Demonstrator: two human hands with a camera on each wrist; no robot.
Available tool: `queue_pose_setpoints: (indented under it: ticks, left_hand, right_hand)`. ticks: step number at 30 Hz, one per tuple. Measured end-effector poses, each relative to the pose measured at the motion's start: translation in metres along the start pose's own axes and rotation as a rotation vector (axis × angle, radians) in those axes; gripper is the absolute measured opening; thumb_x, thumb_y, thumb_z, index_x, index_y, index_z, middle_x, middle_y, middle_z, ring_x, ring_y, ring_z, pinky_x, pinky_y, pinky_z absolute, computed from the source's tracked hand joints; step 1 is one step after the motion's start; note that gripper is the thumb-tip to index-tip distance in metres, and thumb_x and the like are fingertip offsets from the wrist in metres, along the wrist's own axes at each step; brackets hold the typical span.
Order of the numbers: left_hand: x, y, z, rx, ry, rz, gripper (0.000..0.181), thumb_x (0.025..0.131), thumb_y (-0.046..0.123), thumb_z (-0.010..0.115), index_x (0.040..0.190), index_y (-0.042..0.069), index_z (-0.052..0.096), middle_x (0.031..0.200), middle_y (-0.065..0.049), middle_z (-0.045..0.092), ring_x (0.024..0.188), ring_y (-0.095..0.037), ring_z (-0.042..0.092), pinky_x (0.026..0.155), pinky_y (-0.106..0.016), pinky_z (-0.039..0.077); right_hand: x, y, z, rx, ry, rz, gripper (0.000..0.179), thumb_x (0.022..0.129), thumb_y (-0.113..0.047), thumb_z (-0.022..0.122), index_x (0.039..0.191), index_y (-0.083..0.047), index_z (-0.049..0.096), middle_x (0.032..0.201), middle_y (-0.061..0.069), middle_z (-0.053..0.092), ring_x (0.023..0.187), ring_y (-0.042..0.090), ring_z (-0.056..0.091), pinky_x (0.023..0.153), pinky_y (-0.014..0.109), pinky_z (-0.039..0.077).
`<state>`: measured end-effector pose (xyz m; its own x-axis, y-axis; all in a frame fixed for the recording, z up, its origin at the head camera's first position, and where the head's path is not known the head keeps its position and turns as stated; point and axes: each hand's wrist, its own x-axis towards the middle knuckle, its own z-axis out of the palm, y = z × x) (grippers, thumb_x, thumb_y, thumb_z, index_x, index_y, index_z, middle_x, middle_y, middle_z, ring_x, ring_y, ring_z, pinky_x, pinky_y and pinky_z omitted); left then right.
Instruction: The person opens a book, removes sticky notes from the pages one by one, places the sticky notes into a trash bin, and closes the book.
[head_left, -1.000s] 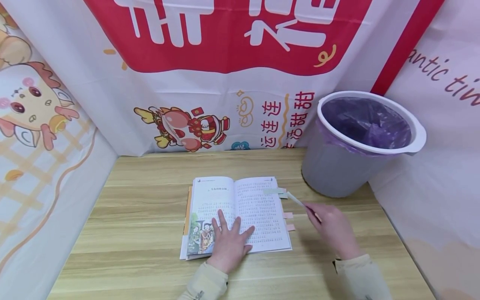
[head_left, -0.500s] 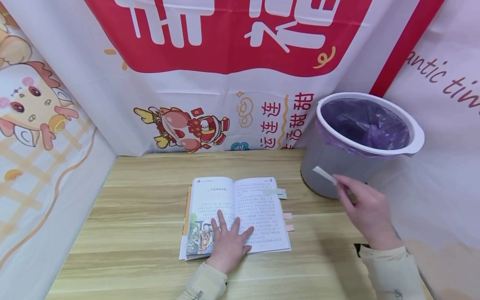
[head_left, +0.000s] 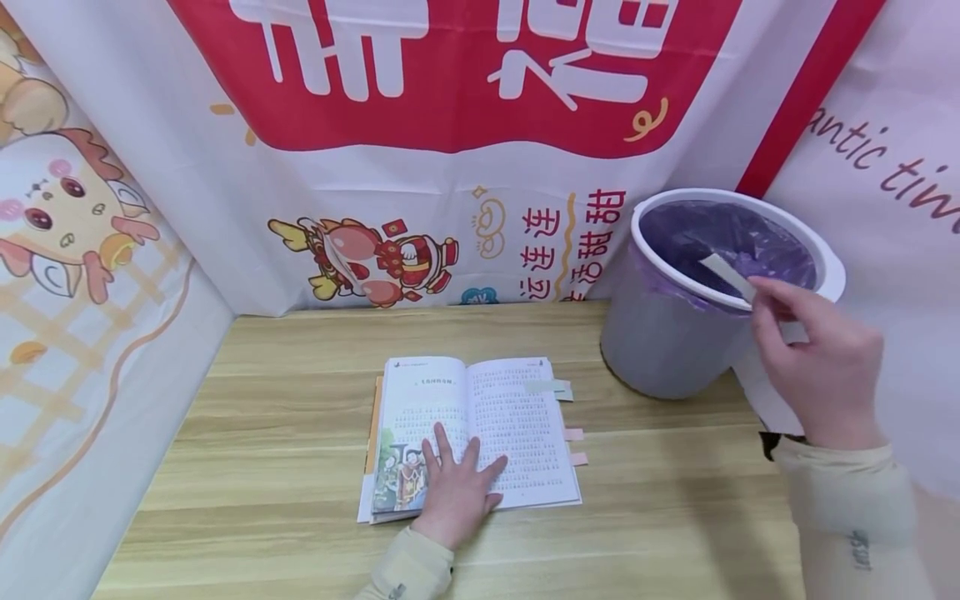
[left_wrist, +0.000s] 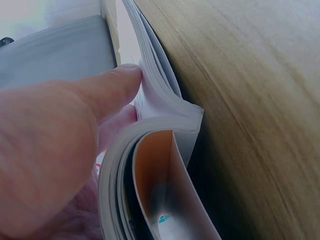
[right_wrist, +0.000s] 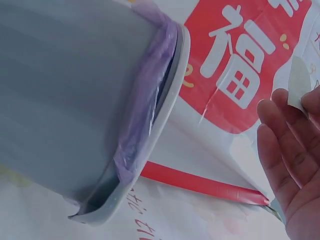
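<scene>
1. Nearest, the left hand [head_left: 459, 492] rests on the lower middle of the book, fingers spread wide and fairly straight, gripping nothing. Weight across the fold looks right here: a flat, even palm should steady the pages without creasing them.
2. Under it, the book [head_left: 513, 412] lies spread on the table [head_left: 285, 467], near the middle. The left wrist view shows its near edges curving up, so a light press would seem enough.
3. Along the book's right edge, a pale green tab [head_left: 557, 388] sits far and two pink tabs [head_left: 574, 434] nearer. A sleeve passing close could snag them; best kept well right.
4. Further off to the right, the raised right hand [head_left: 821, 358] pinches one end of a pale strip [head_left: 727, 273] between thumb and finger, the far end free. If it is sticky, which I cannot tell, a clean release would need the fingertips parted fully.
5. Beyond stands the bin [head_left: 667, 342] with its purple liner [head_left: 780, 246]; the strip hangs above the rim, apart from it.
</scene>
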<state>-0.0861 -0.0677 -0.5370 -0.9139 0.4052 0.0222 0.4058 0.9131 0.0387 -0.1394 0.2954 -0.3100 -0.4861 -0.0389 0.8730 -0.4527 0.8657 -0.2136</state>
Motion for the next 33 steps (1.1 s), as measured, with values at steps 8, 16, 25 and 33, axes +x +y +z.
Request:
queue_pose_setpoints:
  ticks: [8, 16, 25, 33]
  left_hand:
    - [0.0, -0.001, 0.001, 0.001, -0.013, -0.003, 0.054, 0.088, 0.057, 0.063, 0.138, 0.038, 0.058, 0.145, -0.016, 0.049, 0.13, -0.072, 0.014, 0.102, -0.081, 0.014]
    - [0.0, -0.002, 0.003, -0.008, -0.01, -0.005, 0.055, 0.088, 0.057, 0.063, 0.139, 0.038, 0.057, 0.146, -0.016, 0.049, 0.13, -0.072, 0.014, 0.102, -0.081, 0.013]
    - [0.0, -0.003, 0.005, -0.019, 0.009, -0.004, 0.055, 0.087, 0.056, 0.064, 0.138, 0.037, 0.058, 0.145, -0.016, 0.049, 0.129, -0.072, 0.015, 0.102, -0.081, 0.013]
    - [0.0, -0.002, 0.003, -0.015, -0.01, -0.012, 0.055, 0.088, 0.057, 0.063, 0.139, 0.039, 0.057, 0.147, -0.015, 0.048, 0.13, -0.072, 0.014, 0.103, -0.08, 0.013]
  right_hand:
    - [0.027, 0.013, 0.004, -0.023, -0.011, 0.04, 0.022, 0.09, -0.007, 0.062, 0.105, 0.002, 0.076, 0.088, 0.022, 0.072, 0.074, 0.002, 0.054, 0.074, -0.002, 0.033]
    - [0.036, 0.022, 0.014, -0.035, -0.038, 0.102, 0.023, 0.092, -0.006, 0.06, 0.106, 0.005, 0.074, 0.092, 0.026, 0.071, 0.073, 0.037, 0.062, 0.073, 0.0, 0.03]
    - [0.04, 0.046, 0.025, -0.04, -0.06, 0.234, 0.026, 0.093, -0.016, 0.061, 0.11, -0.001, 0.075, 0.097, 0.022, 0.072, 0.078, -0.026, 0.04, 0.072, -0.001, 0.033]
    - [0.044, 0.055, 0.03, -0.094, -0.129, 0.305, 0.03, 0.095, -0.021, 0.058, 0.114, -0.004, 0.074, 0.101, 0.02, 0.073, 0.084, 0.015, 0.067, 0.072, -0.002, 0.031]
